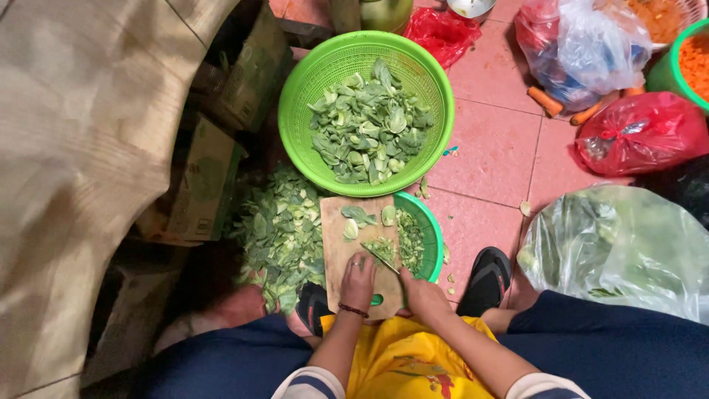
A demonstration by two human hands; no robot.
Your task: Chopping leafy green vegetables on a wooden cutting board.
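On the board: small heap of chopped green leaves [380, 247] lies mid wooden cutting board [357, 251].
Handling: leaves look light, limp, likely slippery; best pinned from above.
Left hand [357, 282]: fingers curled, pressing the heap.
Right hand [422, 295]: closed round short-bladed knife [380, 258].
Count: two green plastic baskets, large [303, 81] and small [432, 236]; one board, one knife.

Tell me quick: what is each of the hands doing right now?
Left hand: fingers curled, pressing down the greens on the cutting board.
Right hand: closed on the knife, blade at the greens.
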